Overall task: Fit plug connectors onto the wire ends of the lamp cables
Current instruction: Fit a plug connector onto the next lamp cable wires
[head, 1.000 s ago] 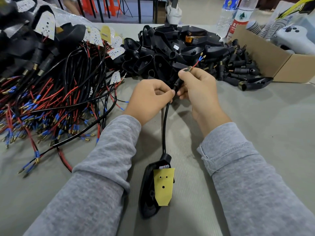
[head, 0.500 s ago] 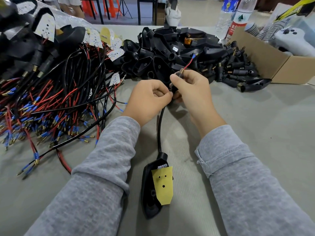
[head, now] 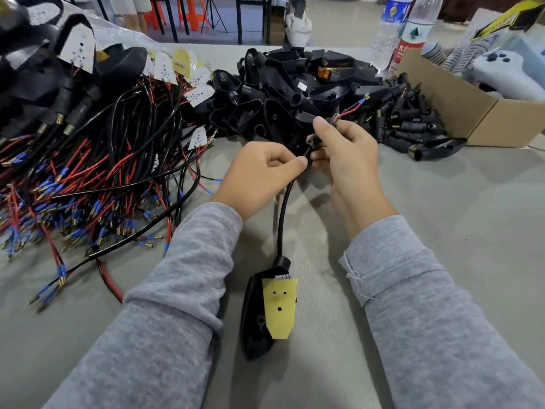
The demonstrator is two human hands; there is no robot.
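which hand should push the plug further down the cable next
Right, probably. The right hand already grips the plug, with the wires sticking out of it. The left hand pinches the cable below and can brace it.

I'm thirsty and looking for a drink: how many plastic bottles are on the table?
2: a blue-label bottle and a red-label bottle, side by side at the far right, behind the cardboard box. More may be hidden.

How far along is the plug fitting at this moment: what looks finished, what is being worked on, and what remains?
Done: cables with plugs on lie at far left. In hand: the left hand pinches the black cable of the lamp on the table, while the right hand grips a plug with red and blue wires poking out of it. Left: a large pile of bare-ended cables and loose plugs.
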